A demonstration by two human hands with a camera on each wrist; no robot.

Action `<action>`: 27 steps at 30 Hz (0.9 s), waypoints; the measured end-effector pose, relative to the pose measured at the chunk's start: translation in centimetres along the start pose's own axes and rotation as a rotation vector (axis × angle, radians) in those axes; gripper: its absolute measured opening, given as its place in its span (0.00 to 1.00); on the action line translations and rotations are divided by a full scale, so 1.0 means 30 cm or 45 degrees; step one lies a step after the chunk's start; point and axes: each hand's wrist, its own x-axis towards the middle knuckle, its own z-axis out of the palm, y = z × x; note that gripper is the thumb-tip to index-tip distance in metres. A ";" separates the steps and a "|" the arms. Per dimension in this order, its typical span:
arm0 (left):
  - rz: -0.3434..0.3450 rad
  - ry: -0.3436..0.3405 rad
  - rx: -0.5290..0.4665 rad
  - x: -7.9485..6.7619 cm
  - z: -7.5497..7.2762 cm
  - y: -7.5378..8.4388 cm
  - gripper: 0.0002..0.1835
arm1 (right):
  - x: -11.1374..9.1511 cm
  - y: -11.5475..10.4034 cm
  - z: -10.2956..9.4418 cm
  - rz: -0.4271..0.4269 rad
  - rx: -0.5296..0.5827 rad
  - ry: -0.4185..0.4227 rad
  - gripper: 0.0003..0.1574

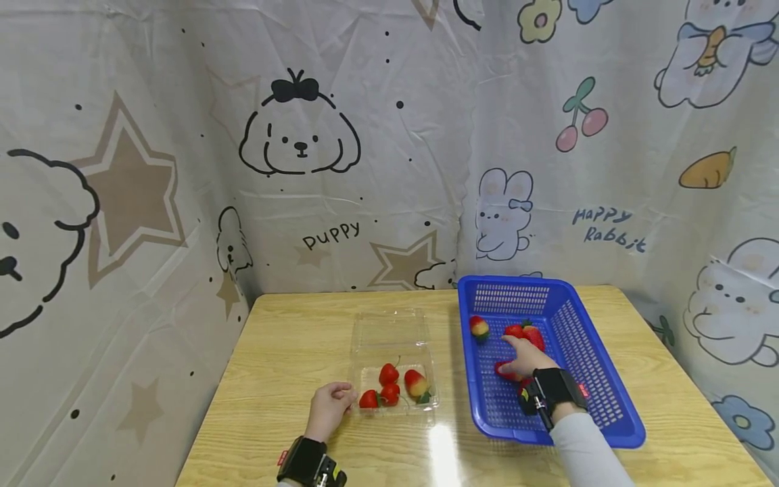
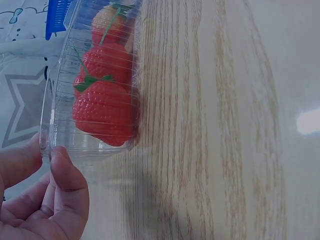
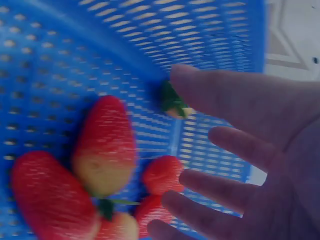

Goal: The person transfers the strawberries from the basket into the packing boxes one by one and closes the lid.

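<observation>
My left hand [image 1: 329, 408] pinches the near-left rim of a clear plastic clamshell box [image 2: 56, 115], thumb and finger on either side of the edge. The box's lid [image 1: 389, 329] is folded back, away from me. Inside it lie several strawberries, among them a red one [image 2: 102, 111] and a yellow-tipped one [image 1: 416, 384]. Over the blue basket [image 1: 487, 406] reaches my right hand [image 3: 250, 145], fingers spread and holding nothing. Beneath and beside it are several strawberries, including a large red-and-yellow one [image 3: 105, 145] and a long red one [image 3: 52, 195]. The hand partly hides some of them in the head view.
Another strawberry [image 1: 479, 328] lies by the basket's left wall. Basket and box stand side by side on a wooden table [image 1: 286, 338], with a strip of tabletop between them. A printed curtain [image 1: 365, 203] hangs behind the table and along its sides.
</observation>
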 end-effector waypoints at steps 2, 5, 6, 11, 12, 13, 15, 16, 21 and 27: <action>-0.005 0.000 -0.002 0.001 0.001 -0.002 0.13 | 0.005 0.013 0.017 0.005 -0.046 -0.026 0.41; -0.004 -0.002 -0.004 0.002 0.001 -0.005 0.13 | 0.008 0.026 0.040 0.000 -0.073 -0.045 0.38; -0.003 -0.002 -0.004 0.002 0.000 -0.006 0.13 | 0.007 0.026 0.045 -0.013 -0.083 -0.050 0.36; 0.004 -0.003 -0.002 0.004 0.000 -0.008 0.13 | -0.008 0.012 0.059 -0.030 -0.094 -0.049 0.31; 0.005 -0.003 0.001 0.004 0.000 -0.008 0.13 | -0.009 0.009 0.060 -0.032 -0.103 -0.044 0.30; 0.005 -0.002 0.003 0.004 0.000 -0.007 0.13 | -0.011 0.005 0.061 -0.028 -0.112 -0.037 0.30; 0.005 0.001 0.007 0.004 -0.001 -0.006 0.13 | -0.009 0.002 0.066 -0.031 -0.138 -0.027 0.28; 0.004 0.002 0.008 0.004 -0.001 -0.006 0.13 | -0.007 0.002 0.068 -0.029 -0.148 -0.025 0.27; 0.004 0.000 0.003 0.005 0.000 -0.008 0.13 | 0.009 0.010 0.079 -0.036 -0.187 -0.009 0.23; 0.004 -0.001 -0.009 0.006 -0.001 -0.010 0.13 | 0.028 0.031 0.088 -0.098 -0.203 0.031 0.21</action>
